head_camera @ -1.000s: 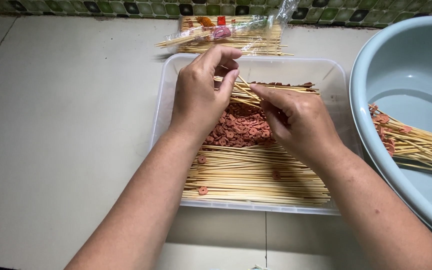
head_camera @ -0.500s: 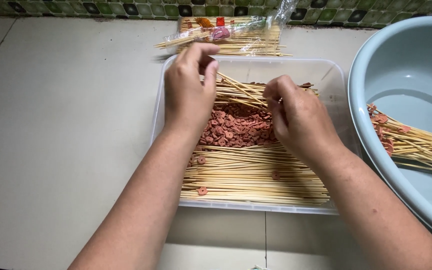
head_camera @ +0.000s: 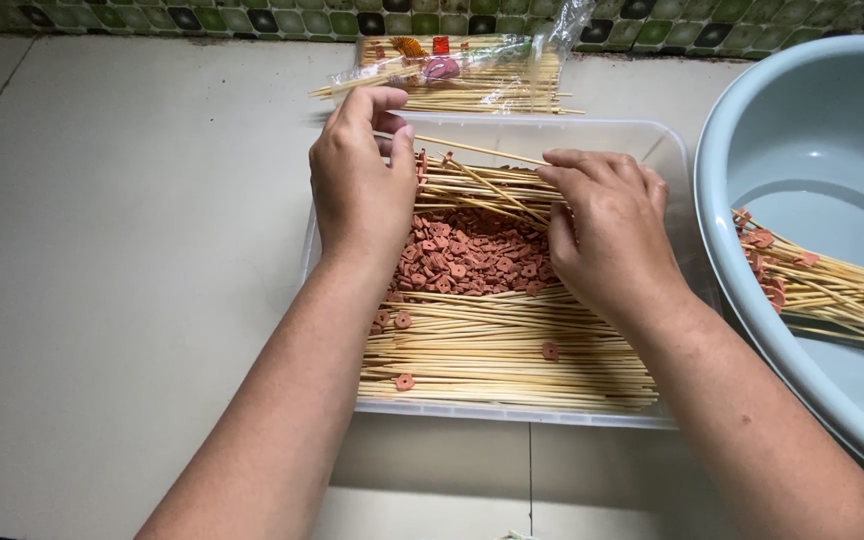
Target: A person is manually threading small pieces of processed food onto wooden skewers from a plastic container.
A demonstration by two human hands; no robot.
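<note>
Spanning pale tiled counter (head_camera: 122, 250), green mosaic backsplash (head_camera: 252, 20)

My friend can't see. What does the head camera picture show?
Two hands work over a clear tray of bamboo skewers and small red-brown meat rings. The left hand pinches one skewer; the right hand rests on the pile. A blue basin holds finished skewers; a bagged bundle lies behind.

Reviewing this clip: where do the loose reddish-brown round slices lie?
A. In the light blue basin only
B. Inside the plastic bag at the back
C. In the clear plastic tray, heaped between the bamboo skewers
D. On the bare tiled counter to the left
C: the reddish-brown slices are heaped in the clear plastic tray among bamboo skewers, between both hands.
</note>
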